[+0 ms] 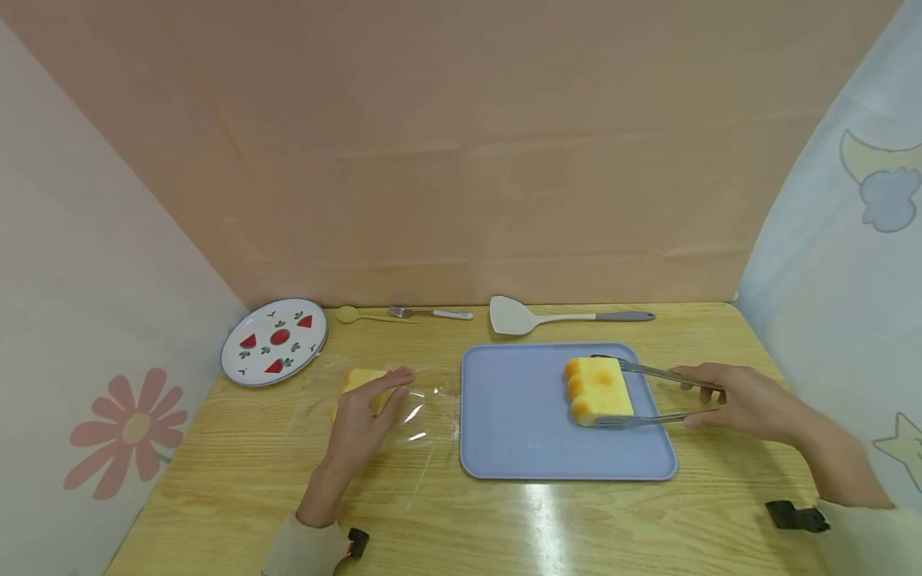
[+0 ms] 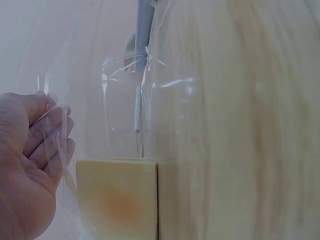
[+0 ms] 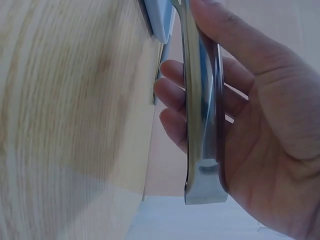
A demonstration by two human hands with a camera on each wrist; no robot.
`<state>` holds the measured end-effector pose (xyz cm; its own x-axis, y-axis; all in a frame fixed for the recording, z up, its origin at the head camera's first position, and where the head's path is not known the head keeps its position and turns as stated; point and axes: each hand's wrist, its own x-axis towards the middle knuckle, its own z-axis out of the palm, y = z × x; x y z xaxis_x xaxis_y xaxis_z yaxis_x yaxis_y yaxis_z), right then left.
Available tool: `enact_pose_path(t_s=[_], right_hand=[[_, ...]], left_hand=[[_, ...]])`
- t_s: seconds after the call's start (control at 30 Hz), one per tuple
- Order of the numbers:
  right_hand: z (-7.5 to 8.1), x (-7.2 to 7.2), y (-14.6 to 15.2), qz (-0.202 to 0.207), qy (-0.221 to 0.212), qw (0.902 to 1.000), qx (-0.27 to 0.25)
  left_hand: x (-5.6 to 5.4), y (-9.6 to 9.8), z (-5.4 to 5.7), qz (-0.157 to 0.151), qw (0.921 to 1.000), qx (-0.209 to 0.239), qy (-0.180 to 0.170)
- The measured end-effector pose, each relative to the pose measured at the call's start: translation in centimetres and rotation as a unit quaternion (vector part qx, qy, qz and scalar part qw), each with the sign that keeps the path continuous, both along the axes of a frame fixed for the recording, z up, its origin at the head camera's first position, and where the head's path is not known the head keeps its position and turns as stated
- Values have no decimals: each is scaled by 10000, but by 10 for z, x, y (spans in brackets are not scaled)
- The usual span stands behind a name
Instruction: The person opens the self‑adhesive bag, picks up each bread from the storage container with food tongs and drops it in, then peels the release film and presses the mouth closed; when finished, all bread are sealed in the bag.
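My right hand (image 1: 756, 404) grips metal food tongs (image 1: 663, 372), whose bend shows near the palm in the right wrist view. The tongs' two arms lie on either side of a piece of bread (image 1: 601, 388), yellow with browned humps, over the right part of the blue tray (image 1: 504, 456). My left hand (image 1: 363, 420) pinches the film of a clear plastic bag (image 1: 425, 416), its thumb and fingers at the film in the left wrist view. Another piece of bread (image 2: 117, 200) sits within the bag, partly hidden by that hand in the head view.
A white plate (image 1: 252, 328) with a red fruit pattern stands at the back left. Along the back lie a yellow spoon (image 1: 348, 314), a fork (image 1: 432, 313) and a white spatula (image 1: 513, 317) with a grey handle. Cloth walls enclose the wooden table (image 1: 461, 528).
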<state>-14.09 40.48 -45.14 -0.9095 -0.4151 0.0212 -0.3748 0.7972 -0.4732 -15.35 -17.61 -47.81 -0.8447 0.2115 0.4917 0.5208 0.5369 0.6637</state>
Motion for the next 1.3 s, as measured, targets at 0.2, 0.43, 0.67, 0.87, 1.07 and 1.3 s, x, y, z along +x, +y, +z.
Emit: enact_pose_path(t_s=[0.2,0.43,0.67,0.87,1.07,1.3], right_hand=[[-1,0,-3,134,224,9996,-45],[-2,3,-6,438,919,9945,-249],[0,9,-18,407,1173,9920,-210],[3,11,-32,469,1265,9905,-251],[6,11,-46,573,1373,9886,-216],[8,13,-63,721,1290,9885,-318]], left_hand=[[0,0,-1,3,10000,-24,10],[0,0,0,27,10000,-75,23],[0,0,1,74,9999,-110,-46],[0,-1,1,78,9999,-107,-69],[1,-2,1,72,9999,-111,-89],[0,-2,0,46,9999,-96,-73]])
